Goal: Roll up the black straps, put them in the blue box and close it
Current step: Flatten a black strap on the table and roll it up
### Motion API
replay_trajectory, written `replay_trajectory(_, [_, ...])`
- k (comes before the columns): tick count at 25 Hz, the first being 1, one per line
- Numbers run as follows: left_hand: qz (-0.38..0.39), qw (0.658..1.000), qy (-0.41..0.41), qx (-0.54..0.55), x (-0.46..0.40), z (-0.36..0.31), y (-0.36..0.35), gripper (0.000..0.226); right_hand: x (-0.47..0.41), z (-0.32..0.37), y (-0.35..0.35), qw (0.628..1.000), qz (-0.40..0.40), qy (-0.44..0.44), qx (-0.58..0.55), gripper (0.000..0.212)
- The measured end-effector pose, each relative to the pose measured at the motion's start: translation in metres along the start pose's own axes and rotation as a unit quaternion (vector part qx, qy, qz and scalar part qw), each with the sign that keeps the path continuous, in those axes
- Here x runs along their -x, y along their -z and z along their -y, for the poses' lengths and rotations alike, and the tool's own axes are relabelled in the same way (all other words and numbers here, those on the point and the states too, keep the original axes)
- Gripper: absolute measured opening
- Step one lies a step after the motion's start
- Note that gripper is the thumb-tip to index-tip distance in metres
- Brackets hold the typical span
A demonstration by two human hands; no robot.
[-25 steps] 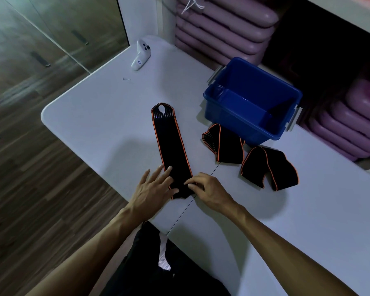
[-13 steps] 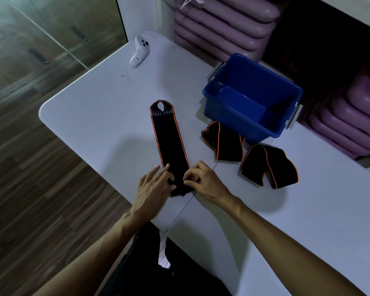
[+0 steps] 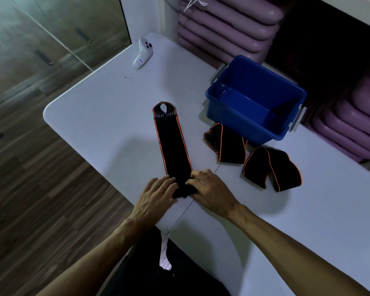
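A long black strap with orange edging lies flat on the white table, its looped end pointing away from me. My left hand and my right hand pinch its near end from either side, where the fabric is curled into a small roll. Two more black straps lie folded to the right: one against the box front, the other further right. The blue box stands open and empty at the back right; no lid is visible.
A white handheld controller and a small screw lie at the table's far left corner. Stacked purple mats sit behind the table. The table's rounded left edge drops to a wooden floor.
Both hands have closed in on the strap's near end, and its tip has curled up and over into the start of a roll. The other straps and the box have not moved.
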State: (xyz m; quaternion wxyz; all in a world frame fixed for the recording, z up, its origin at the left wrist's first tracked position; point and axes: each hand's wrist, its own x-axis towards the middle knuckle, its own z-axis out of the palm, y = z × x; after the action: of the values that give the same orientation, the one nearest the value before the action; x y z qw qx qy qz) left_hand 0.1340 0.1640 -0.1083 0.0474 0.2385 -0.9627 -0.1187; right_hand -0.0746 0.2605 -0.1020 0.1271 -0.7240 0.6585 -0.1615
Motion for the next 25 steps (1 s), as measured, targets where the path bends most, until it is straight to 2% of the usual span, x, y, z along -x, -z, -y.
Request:
replay_trajectory(3, [-0.034,0.995,0.031,0.088,-0.009,-0.003,0.010,0.032,-0.007,-0.005,0.004,1.000,0.000,0.016,-0.005,0.035])
replay_trajectory(6, [-0.023,0.986,0.072,0.150,-0.016,0.007,0.013,0.034,-0.021,-0.008,0.009,0.999,0.034,0.013,-0.018,0.041])
replay_trajectory(9, [0.010,0.983,0.103,0.152,-0.023,0.015,0.013,0.043,-0.033,-0.007,0.011,0.992,0.067,-0.045,-0.101,0.034])
replay_trajectory(11, [0.018,0.976,0.142,0.165,-0.028,0.012,0.015,0.047,-0.034,-0.005,0.012,0.978,0.055,-0.099,-0.173,0.024])
replay_trajectory(14, [0.003,0.958,0.186,0.217,-0.033,0.010,0.020,0.032,-0.038,0.000,0.014,0.968,0.040,-0.134,-0.209,0.015])
replay_trajectory(16, [0.006,0.959,0.184,0.217,-0.035,0.011,0.022,0.024,-0.043,0.000,0.014,0.962,0.040,-0.143,-0.228,0.013])
replay_trajectory(20, [-0.021,0.978,0.168,0.124,-0.036,0.011,0.020,0.019,-0.044,-0.002,0.012,0.952,0.022,-0.189,-0.240,0.014])
replay_trajectory(25, [-0.088,0.994,0.051,0.039,-0.030,0.010,0.015,0.016,-0.042,0.003,0.007,0.960,-0.010,-0.179,-0.217,0.014])
